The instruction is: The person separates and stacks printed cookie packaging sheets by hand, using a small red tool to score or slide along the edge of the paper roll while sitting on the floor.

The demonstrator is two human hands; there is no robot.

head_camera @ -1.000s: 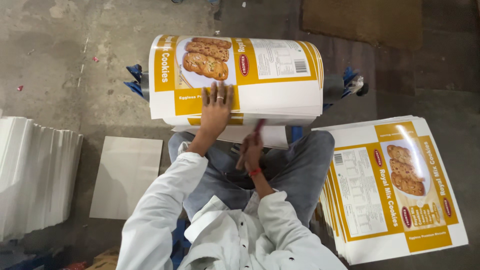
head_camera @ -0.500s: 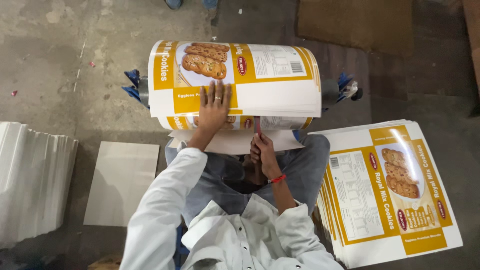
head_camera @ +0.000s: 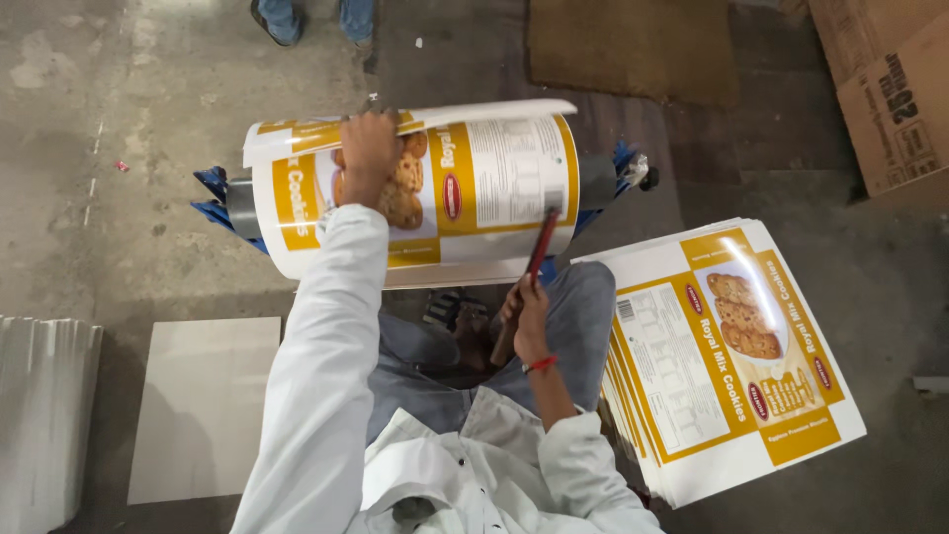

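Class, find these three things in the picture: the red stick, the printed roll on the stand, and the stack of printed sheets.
red stick (head_camera: 541, 245), head view, on its upper shaft above the right hand.
printed roll (head_camera: 494, 188), head view, on its white text panel.
stack of printed sheets (head_camera: 727, 356), head view, on the top sheet's middle.
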